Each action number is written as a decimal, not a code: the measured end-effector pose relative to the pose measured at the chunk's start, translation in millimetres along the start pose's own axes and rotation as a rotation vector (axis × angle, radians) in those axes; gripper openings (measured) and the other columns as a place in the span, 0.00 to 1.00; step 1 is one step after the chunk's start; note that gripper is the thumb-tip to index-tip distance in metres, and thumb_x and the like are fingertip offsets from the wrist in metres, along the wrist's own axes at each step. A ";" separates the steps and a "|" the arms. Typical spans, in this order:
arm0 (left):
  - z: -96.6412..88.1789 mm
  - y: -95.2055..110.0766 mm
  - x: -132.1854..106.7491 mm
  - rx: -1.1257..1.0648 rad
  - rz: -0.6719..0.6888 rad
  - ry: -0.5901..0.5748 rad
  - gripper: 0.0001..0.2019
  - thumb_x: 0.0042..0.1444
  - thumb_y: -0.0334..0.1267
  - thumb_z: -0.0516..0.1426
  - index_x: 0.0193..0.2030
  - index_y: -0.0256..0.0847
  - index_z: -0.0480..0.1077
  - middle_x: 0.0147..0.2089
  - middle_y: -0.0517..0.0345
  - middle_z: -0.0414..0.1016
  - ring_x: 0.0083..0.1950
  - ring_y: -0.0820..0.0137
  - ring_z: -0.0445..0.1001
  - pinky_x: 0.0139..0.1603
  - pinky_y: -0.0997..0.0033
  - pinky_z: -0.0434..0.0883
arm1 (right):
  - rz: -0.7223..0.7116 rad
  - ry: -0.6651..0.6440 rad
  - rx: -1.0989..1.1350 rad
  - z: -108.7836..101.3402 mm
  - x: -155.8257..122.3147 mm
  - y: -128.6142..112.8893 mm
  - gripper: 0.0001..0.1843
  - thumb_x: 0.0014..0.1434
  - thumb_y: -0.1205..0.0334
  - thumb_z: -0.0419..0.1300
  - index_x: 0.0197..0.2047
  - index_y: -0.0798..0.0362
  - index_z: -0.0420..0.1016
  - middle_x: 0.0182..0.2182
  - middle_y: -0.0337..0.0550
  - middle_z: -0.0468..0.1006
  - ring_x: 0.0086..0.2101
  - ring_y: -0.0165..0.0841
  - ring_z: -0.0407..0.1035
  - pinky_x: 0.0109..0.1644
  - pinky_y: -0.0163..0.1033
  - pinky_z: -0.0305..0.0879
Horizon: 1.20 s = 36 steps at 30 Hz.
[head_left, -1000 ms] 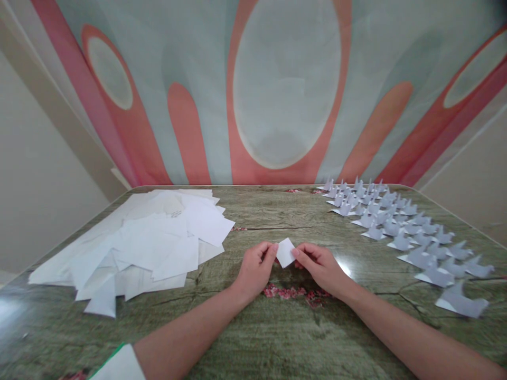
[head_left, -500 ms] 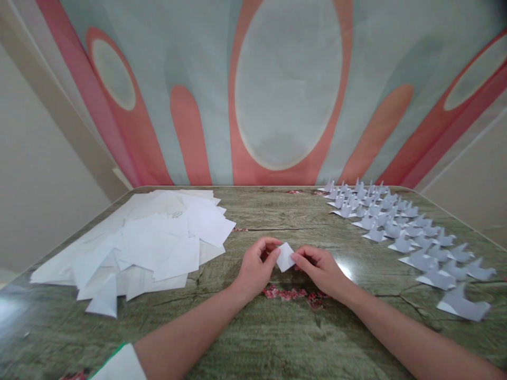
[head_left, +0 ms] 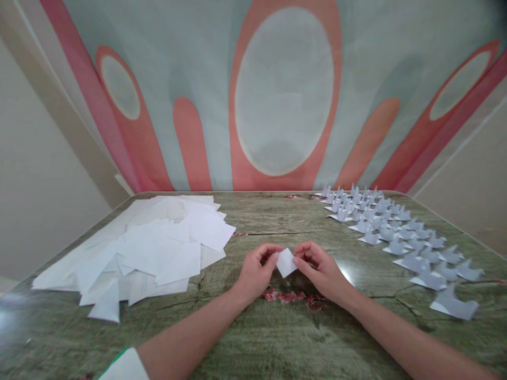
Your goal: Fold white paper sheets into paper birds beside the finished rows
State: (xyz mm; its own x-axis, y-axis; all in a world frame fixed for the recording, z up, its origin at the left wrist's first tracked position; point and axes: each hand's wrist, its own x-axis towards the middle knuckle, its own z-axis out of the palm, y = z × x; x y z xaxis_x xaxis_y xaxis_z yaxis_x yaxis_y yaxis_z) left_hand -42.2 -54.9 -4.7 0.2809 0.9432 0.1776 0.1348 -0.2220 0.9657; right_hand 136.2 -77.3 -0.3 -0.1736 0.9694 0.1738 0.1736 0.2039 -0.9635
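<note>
A small folded square of white paper [head_left: 285, 263] is held up just over the table, one corner pointing upward. My left hand [head_left: 259, 266] pinches its left corner between thumb and fingers. On the opposite corner, my right hand [head_left: 317, 264] is closed with thumb and forefinger on the paper. The back of the folded paper and the fingertips behind it are hidden. On the right stand rows of folded white paper birds [head_left: 396, 245]. To the left lies a loose heap of white paper sheets [head_left: 162, 248].
The wood-grain table [head_left: 253, 348] carries printed red flowers [head_left: 287, 295]. A folded paper triangle [head_left: 108, 303] lies at the heap's near edge. Behind the table rises a wall panel [head_left: 283, 95] with pink and grey shapes. A tiny white scrap [head_left: 27, 342] sits at the far left.
The whole view has shifted slightly as the head moved. My right forefinger has changed its bend a little at the paper's right corner. Both hands still hold the folded paper.
</note>
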 end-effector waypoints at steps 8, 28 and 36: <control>-1.3 6.9 -1.4 0.042 0.008 -0.101 0.17 0.52 0.24 0.48 0.45 0.40 0.71 0.45 0.57 0.74 0.47 0.69 0.70 0.50 0.70 0.64 | 0.109 0.063 0.097 -4.5 6.6 6.1 0.06 0.55 0.59 0.56 0.33 0.52 0.68 0.26 0.34 0.67 0.27 0.27 0.60 0.30 0.33 0.56; 0.4 2.9 2.3 -0.022 -0.069 -0.030 0.11 0.53 0.41 0.56 0.39 0.36 0.75 0.33 0.57 0.75 0.33 0.71 0.69 0.35 0.75 0.64 | 0.107 -0.034 0.158 -6.0 3.7 0.4 0.15 0.54 0.53 0.59 0.41 0.53 0.71 0.28 0.38 0.71 0.29 0.29 0.64 0.34 0.34 0.59; 0.0 7.8 1.4 0.036 -0.086 -0.039 0.14 0.52 0.44 0.57 0.24 0.34 0.72 0.20 0.64 0.64 0.24 0.77 0.60 0.26 0.78 0.57 | 0.053 0.034 -0.086 -8.5 4.8 3.7 0.16 0.57 0.52 0.55 0.24 0.54 0.70 0.19 0.35 0.66 0.23 0.27 0.59 0.28 0.33 0.54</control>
State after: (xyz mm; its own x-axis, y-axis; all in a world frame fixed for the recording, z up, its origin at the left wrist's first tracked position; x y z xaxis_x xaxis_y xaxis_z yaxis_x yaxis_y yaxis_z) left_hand -40.8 -55.4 3.0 0.3037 0.9489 0.0858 0.1939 -0.1497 0.9695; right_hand 144.2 -70.8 -1.3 -0.1292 0.9829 0.1315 0.2643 0.1619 -0.9508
